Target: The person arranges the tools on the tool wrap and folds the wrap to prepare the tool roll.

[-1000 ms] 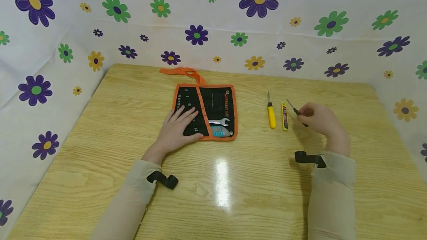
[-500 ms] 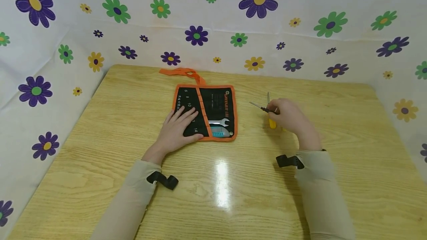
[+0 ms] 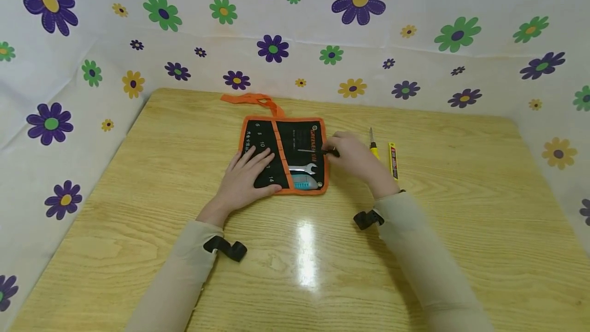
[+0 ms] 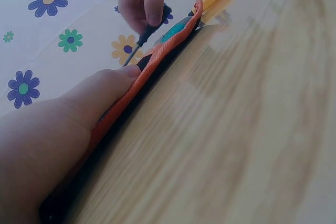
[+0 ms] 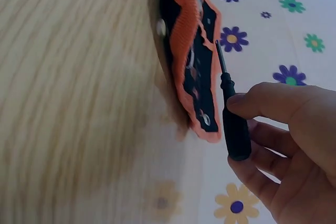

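Note:
My left hand (image 3: 246, 178) rests spread on the left part of a black tool pouch (image 3: 299, 140) with orange trim, thumb along its near edge. In my right hand (image 3: 354, 157) a small black-handled screwdriver (image 5: 236, 124) is pinched between thumb and fingers. Its thin shaft points left over the pouch's right half in the head view. Tucked in the pouch's slanted pockets are an open-end wrench (image 3: 304, 169) and a teal and grey utility knife (image 3: 305, 182), their ends sticking out. The left wrist view shows the screwdriver tip close beyond my left thumb (image 4: 118, 80).
Right of the pouch lie a yellow-handled screwdriver (image 3: 373, 143), partly behind my right hand, and a slim yellow packet (image 3: 394, 160). An orange tie strap (image 3: 249, 98) trails from the pouch's far edge. Flowered cloth (image 3: 299, 24) walls the table's back and sides.
My right hand has carried the black screwdriver leftward from beyond the yellow packet, past the yellow screwdriver, to over the pouch's right edge. The left hand stays where it was.

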A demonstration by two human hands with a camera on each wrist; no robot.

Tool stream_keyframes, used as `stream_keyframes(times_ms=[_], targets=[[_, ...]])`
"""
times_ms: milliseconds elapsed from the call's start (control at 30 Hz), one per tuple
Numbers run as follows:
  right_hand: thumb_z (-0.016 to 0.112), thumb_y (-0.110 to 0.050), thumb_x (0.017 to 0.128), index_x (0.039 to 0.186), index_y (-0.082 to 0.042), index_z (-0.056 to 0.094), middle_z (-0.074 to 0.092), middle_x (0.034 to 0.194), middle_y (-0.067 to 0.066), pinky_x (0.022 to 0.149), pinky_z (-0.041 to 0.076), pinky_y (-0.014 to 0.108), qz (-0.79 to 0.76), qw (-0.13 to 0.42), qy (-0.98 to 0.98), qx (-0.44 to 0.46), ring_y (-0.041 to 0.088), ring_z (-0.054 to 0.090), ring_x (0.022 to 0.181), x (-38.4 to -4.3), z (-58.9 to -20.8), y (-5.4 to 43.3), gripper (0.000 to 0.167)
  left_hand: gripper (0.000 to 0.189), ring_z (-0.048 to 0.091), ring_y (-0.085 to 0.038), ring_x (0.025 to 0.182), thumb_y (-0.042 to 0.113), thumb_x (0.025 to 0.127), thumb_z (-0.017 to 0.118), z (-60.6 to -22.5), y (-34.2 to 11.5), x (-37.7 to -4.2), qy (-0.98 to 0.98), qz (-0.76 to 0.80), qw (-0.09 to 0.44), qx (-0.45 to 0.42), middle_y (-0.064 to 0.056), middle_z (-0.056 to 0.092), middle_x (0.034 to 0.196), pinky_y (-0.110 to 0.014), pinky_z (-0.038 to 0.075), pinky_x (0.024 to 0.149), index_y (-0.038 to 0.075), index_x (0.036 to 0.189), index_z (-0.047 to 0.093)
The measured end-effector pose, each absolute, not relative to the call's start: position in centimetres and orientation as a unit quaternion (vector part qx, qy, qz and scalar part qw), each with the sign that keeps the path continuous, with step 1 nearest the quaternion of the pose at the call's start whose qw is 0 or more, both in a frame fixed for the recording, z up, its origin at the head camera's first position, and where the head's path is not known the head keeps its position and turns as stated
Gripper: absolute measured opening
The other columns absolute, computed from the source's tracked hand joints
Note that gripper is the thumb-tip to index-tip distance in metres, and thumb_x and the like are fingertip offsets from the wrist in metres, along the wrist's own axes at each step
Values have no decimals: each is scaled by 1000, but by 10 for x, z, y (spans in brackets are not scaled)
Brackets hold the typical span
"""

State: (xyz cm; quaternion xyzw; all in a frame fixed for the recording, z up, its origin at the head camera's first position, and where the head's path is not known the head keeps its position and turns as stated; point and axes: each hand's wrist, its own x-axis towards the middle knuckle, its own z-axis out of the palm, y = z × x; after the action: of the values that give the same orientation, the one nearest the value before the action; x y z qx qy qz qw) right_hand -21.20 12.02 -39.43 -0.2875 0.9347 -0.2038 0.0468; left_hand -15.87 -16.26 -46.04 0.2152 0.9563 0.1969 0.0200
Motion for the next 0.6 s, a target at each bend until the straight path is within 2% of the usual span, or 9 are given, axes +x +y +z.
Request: stream_keyframes(times_ms=[300,600], targets=[[62,-4,92,107,-1,70,63,106,13,89,47,39,-173,61,929,-323,28,56,103,-223,-400,98,18,87,6,-25,145,71,83,51,-458,-162,-160,955,202,24,214,4,22,157,-49,0,114,21,152,30],[62,-8,93,109,-5,72,65,104,10,86,49,36,-156,50,919,-359,25,60,95,-225,-407,85,19,89,5,-24,145,75,82,46,-460,-163,-160,957,196,26,214,4,21,157,-49,-1,114,22,152,28]])
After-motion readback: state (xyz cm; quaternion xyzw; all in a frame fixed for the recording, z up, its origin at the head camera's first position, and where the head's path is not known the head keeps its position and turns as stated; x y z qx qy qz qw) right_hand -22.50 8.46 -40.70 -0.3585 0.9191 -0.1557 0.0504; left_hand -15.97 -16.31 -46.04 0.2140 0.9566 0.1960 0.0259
